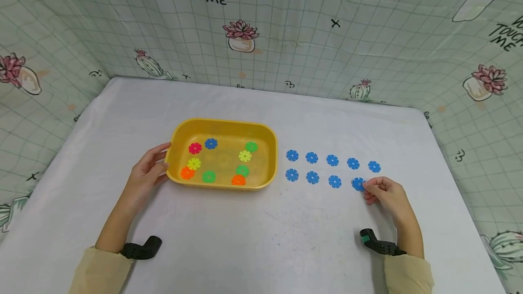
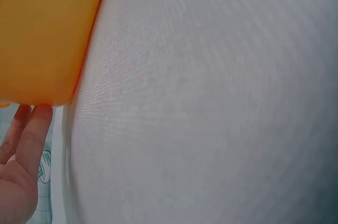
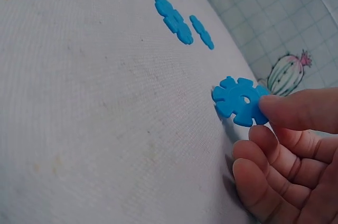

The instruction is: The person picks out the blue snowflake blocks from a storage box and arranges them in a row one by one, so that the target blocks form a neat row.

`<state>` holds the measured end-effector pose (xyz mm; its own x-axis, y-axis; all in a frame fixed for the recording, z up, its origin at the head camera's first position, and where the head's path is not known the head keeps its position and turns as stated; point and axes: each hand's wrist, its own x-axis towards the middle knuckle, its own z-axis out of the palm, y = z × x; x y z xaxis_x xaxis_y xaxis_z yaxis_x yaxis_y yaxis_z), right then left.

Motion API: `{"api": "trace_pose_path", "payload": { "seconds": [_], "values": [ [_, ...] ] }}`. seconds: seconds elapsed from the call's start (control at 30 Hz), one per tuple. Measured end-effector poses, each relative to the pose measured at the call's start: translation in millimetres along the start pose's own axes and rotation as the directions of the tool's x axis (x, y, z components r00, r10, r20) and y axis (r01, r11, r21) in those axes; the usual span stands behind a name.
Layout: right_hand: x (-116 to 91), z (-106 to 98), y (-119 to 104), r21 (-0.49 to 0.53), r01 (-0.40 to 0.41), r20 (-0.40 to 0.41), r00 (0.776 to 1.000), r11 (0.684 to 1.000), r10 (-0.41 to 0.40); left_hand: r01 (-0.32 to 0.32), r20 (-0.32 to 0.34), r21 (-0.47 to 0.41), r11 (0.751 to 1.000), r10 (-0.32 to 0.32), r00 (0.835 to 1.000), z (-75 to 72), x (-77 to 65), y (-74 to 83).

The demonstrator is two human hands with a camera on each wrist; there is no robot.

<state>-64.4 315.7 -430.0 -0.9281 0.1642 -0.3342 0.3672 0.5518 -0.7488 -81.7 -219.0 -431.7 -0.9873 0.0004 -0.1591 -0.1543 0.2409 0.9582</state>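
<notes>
A yellow plastic tray (image 1: 224, 124) stands left of the table's middle. At its left end is my left hand (image 1: 148, 169), touching the end wall with extended fingertips; in the left wrist view two straight fingers (image 2: 36, 137) meet the tray's end (image 2: 47, 60). My right hand (image 1: 387, 194) pinches a blue notched disc (image 1: 357, 184) by its edge between thumb and fingers. The right wrist view shows this disc (image 3: 232, 105) with a small hole in its centre, held tilted close over the table, the other fingers curled below.
Two rows of blue notched discs (image 1: 312, 158) lie right of the tray, the held one at the near row's right end. Inside the tray are several discs: red (image 1: 195, 148), blue (image 1: 211, 144), yellow (image 1: 194, 164), green (image 1: 209, 176) and orange (image 1: 239, 180). Patterned cloth (image 1: 286, 49) surrounds the white table (image 1: 245, 239).
</notes>
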Motion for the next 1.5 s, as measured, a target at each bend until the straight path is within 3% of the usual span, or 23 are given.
{"api": "trace_pose_path", "payload": {
  "seconds": [0.47,0.87,1.13,1.5],
  "values": [
    [8.3,0.2,-3.1,-0.048,-0.06,0.037,0.997,0.997,0.061,-0.007,0.001,0.01,1.0,0.007,1.0,-0.8,0.3,-1.1],
    [9.3,-1.7,-3.7,0.01,-0.116,0.095,0.989,0.993,0.114,0.002,0.002,0.002,1.0,-0.002,1.0,0.2,0.3,0.3],
    [11.3,1.4,-4.6,-0.029,-0.122,0.082,0.989,0.992,0.124,-0.018,0.001,-0.005,1.0,0.018,1.0,0.0,-1.6,0.3],
    [12.3,3.4,-5.5,-0.075,-0.122,0.064,0.99,0.99,0.127,0.002,-0.007,0.008,1.0,-0.002,1.0,0.3,-1.1,0.5]
  ]
}}
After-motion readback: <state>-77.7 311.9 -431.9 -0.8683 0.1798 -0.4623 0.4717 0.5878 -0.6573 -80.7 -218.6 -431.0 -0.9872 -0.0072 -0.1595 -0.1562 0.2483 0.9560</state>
